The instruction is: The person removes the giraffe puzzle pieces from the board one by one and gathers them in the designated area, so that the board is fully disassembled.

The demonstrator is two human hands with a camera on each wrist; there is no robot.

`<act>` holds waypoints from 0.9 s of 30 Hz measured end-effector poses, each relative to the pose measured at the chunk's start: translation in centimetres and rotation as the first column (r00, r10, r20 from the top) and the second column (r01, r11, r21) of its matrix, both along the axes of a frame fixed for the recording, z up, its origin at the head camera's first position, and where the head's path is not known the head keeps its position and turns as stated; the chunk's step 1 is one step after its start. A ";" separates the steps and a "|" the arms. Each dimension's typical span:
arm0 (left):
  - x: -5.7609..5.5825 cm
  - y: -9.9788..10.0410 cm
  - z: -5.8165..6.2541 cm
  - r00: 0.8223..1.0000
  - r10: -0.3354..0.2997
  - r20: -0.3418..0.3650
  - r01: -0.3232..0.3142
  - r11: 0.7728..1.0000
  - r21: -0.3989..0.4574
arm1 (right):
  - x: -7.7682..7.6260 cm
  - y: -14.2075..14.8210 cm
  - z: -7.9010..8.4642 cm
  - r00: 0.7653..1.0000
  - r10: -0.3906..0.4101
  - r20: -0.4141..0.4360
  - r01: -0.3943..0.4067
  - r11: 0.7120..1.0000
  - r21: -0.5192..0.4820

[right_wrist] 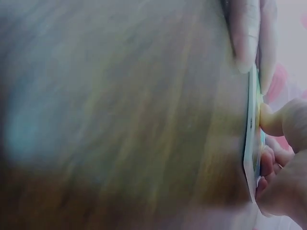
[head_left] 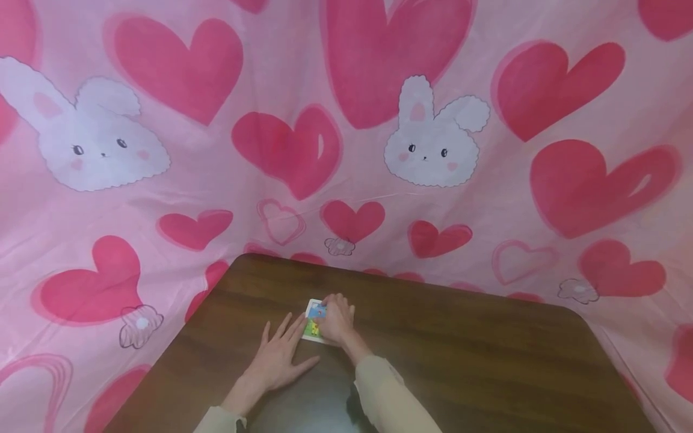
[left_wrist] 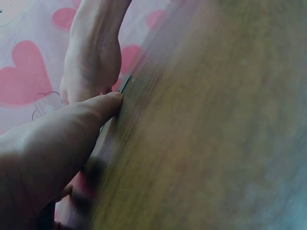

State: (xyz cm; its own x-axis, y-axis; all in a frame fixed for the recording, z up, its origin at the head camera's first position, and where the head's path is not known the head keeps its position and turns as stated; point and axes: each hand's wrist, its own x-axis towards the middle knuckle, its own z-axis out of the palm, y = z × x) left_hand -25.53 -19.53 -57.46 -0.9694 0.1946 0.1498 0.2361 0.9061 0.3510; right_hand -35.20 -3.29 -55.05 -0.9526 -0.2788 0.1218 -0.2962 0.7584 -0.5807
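A small flat picture board (head_left: 312, 329) with a white border lies on the brown table. Its face shows blue sky, green ground and a yellow figure. My left hand (head_left: 278, 358) lies with fingers spread at the board's left side, fingertips touching its edge. My right hand (head_left: 337, 322) covers the right part and grips it, with the thumb (right_wrist: 272, 120) on the picture and the other fingers curled near the edge. Seen edge-on in the right wrist view, the board (right_wrist: 251, 143) is thin. Whatever lies under the right palm is hidden.
The wood-grain table (head_left: 460, 355) has rounded far corners and reaches well to the right of the hands. Behind and around it hangs a pink cloth (head_left: 368, 162) printed with hearts and white rabbits, close to the table's far edge.
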 end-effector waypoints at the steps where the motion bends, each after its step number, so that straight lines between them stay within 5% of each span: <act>1: 0.0 0.0 0.0 1.000 0.001 -0.002 -0.001 1.000 0.000 | 0.0 0.0 -0.1 1.000 -0.005 -0.009 0.005 1.000 -0.007; 13: 0.0 -0.1 -0.2 1.000 -0.001 -0.007 0.001 1.000 -0.005 | 0.6 0.2 -0.9 0.994 -0.055 -0.096 0.051 0.998 -0.040; 27: 0.1 -0.1 -0.1 1.000 -0.001 -0.018 0.001 1.000 0.001 | 0.0 0.3 0.1 1.000 0.002 -0.023 -0.001 1.000 0.028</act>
State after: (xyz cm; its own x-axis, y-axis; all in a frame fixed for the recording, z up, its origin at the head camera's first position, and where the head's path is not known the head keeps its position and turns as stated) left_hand -25.48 -19.60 -57.61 -0.9663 0.1953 0.1675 0.2432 0.9054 0.3479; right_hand -35.21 -3.00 -54.96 -0.9493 -0.2836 0.1353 -0.3100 0.7741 -0.5520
